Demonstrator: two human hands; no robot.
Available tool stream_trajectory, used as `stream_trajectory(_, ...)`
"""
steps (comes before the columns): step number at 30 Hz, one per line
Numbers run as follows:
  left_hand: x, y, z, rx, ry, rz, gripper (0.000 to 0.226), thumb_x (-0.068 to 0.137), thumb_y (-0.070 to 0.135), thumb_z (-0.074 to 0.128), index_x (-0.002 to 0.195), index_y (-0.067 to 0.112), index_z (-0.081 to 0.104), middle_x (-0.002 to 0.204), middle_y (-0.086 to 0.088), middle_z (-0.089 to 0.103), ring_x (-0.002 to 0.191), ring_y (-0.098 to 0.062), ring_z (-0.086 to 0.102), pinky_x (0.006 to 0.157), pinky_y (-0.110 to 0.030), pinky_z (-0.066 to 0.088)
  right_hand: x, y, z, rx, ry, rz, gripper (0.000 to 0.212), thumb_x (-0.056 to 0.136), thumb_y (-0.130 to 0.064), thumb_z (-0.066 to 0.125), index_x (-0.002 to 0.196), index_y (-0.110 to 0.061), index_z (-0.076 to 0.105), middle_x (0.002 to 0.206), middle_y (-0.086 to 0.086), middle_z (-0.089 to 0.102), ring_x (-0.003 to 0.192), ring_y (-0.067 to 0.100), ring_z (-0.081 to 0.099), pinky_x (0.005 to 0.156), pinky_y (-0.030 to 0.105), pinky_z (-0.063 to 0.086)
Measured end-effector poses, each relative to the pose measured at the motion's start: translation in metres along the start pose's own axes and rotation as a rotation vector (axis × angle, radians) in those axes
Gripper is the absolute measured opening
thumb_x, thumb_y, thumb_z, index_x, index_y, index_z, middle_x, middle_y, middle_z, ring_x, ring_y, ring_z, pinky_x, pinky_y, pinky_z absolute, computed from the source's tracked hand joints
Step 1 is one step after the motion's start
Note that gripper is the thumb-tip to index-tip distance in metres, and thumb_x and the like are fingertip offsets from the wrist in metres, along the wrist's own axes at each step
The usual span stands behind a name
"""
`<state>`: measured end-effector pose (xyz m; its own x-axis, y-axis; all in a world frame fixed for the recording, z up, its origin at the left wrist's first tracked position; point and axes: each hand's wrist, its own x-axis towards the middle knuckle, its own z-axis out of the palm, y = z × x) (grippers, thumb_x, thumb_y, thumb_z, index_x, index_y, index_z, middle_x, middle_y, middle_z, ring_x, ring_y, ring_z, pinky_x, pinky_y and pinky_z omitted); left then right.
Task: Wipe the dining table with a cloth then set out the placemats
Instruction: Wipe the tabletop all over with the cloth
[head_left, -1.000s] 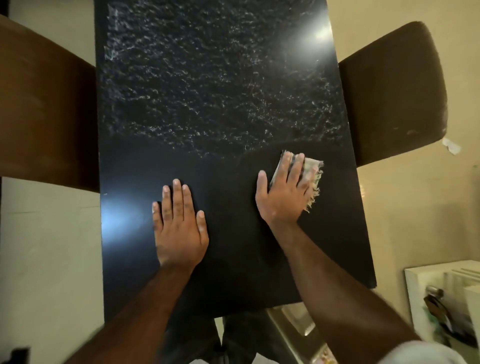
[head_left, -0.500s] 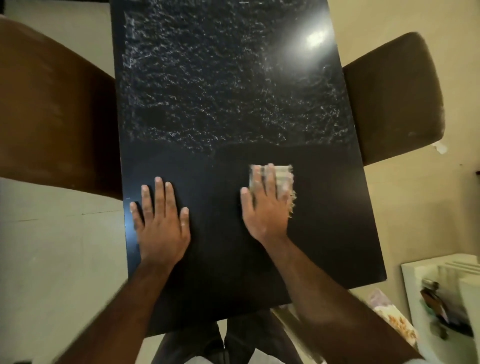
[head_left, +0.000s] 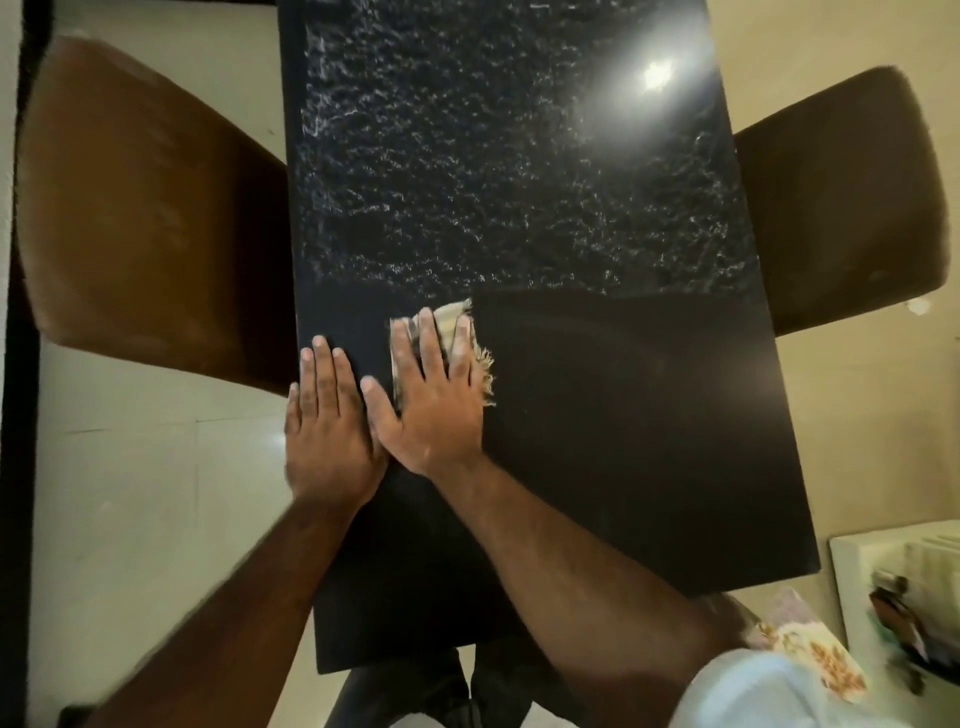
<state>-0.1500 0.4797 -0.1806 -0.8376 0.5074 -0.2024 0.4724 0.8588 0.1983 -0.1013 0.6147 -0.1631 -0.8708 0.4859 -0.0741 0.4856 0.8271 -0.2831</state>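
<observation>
While the right hand (head_left: 434, 400) lies flat on the black surface (head_left: 623, 415), its fingers are spread over a small folded cloth (head_left: 457, 325), pressing it down rather than pinching it; the grip is open-palmed, with the thumb stretched out to the left. The cloth is pale with a frayed fringe along its right side, and it sits near the left edge of the surface, about halfway along its visible length, right at the line where the dull, speckled far part meets the darker, plain near part. The left hand (head_left: 327, 431) rests flat just beside the right one, fingers straight and close together, holding nothing; its outer edge reaches the left rim of the surface, and the right thumb touches or slightly overlaps it. A bright glare (head_left: 657, 73) shines on the far right of the surface. 2 brown chairs stand at the sides, 1 on the left (head_left: 145, 218) and 1 on the right (head_left: 841, 197), both tucked against the long edges. Near the lower right corner, below the surface, a floral patterned piece (head_left: 815, 649) shows, possibly a placemat, though it is too blurred to be sure. A white unit (head_left: 857, 571) stands at the far right, its contents smeared.
</observation>
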Motion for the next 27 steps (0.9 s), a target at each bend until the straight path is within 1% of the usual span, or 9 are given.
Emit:
stream_trajectory(3,0.003,-0.005,-0.008,-0.051,-0.039,-0.048,0.077,0.117,0.047,0.031,0.177,0.008,0.004,0.187,-0.009,-0.011,0.173,-0.029,-0.007,0.113,-0.060,0.054,-0.029,0.030,0.000,0.002,0.003,-0.032,0.077,0.109,-0.071,0.041,0.175,-0.033,0.033,0.187,-0.002,0.016,0.173,0.036,-0.002,0.137,0.055,0.014)
stream_trajectory(5,0.003,-0.006,-0.010,-0.062,-0.046,-0.030,0.072,0.118,0.044,0.025,0.177,0.008,0.006,0.187,-0.007,-0.009,0.173,-0.028,-0.005,0.104,-0.054,0.060,-0.039,0.055,-0.004,-0.040,-0.014,0.074,0.077,0.110,-0.070,0.038,0.177,-0.031,0.029,0.187,0.000,0.011,0.173,0.039,-0.003,0.134,0.063,0.023)
stream_trajectory(10,0.003,-0.007,-0.005,-0.095,-0.006,-0.077,0.072,0.118,0.044,0.026,0.177,0.008,0.007,0.187,-0.007,-0.007,0.173,-0.027,-0.006,0.113,-0.051,0.055,-0.016,0.065,-0.001,-0.093,0.027,0.356,0.083,0.111,-0.071,0.035,0.177,-0.023,0.027,0.185,0.011,0.018,0.170,0.050,0.008,0.127,0.070,0.030)
stream_trajectory(15,0.002,-0.010,-0.002,-0.246,0.022,-0.178,0.080,0.117,0.046,0.037,0.177,0.006,0.003,0.187,-0.008,-0.009,0.173,-0.027,-0.008,0.117,-0.056,0.052,0.030,-0.008,0.017,0.011,0.061,0.250,0.089,0.108,-0.076,0.037,0.175,-0.018,0.034,0.183,0.014,0.024,0.170,0.051,0.011,0.129,0.069,0.026)
stream_trajectory(18,0.000,-0.018,0.000,-0.338,0.012,-0.153,0.107,0.106,0.074,0.047,0.178,0.013,-0.004,0.187,-0.007,-0.010,0.173,-0.026,-0.008,0.128,-0.058,0.039,0.042,-0.069,0.023,0.114,-0.085,0.138,0.093,0.105,-0.081,0.030,0.179,-0.024,0.020,0.187,0.009,0.005,0.171,0.045,-0.010,0.136,0.066,0.009)
stream_trajectory(20,0.001,-0.020,0.001,-0.381,-0.058,-0.238,0.112,0.096,0.096,0.018,0.178,0.023,-0.002,0.188,-0.005,-0.003,0.174,-0.026,0.000,0.134,-0.060,0.029,0.049,-0.096,0.020,0.231,-0.250,0.101,0.092,0.104,-0.083,0.021,0.179,-0.030,0.013,0.188,0.003,-0.007,0.170,0.038,-0.023,0.136,0.066,0.000)
stream_trajectory(22,0.001,-0.021,0.001,-0.348,-0.026,-0.229,0.108,0.099,0.092,0.009,0.179,0.019,0.005,0.187,-0.009,0.001,0.173,-0.028,0.002,0.137,-0.060,0.024,0.053,-0.096,0.013,0.318,-0.350,0.058,0.089,0.104,-0.084,0.012,0.178,-0.036,0.011,0.188,-0.003,-0.008,0.169,0.032,-0.029,0.136,0.065,-0.007)
stream_trajectory(24,0.001,-0.024,-0.001,-0.319,0.063,-0.165,0.096,0.111,0.073,0.032,0.178,0.009,0.005,0.187,-0.014,-0.004,0.173,-0.030,-0.004,0.138,-0.060,0.019,0.048,-0.076,-0.003,0.354,-0.309,-0.020,0.085,0.104,-0.082,0.007,0.177,-0.039,0.016,0.188,-0.006,0.002,0.171,0.029,-0.023,0.137,0.063,-0.007)
stream_trajectory(27,0.009,-0.022,-0.014,-0.219,0.192,-0.078,0.080,0.114,0.047,0.035,0.177,0.006,0.008,0.186,-0.014,-0.003,0.173,-0.032,-0.005,0.137,-0.066,0.011,0.023,-0.021,-0.024,0.301,-0.142,-0.014,0.077,0.108,-0.072,0.021,0.176,-0.037,0.026,0.187,-0.005,0.012,0.173,0.028,-0.014,0.133,0.054,0.014)
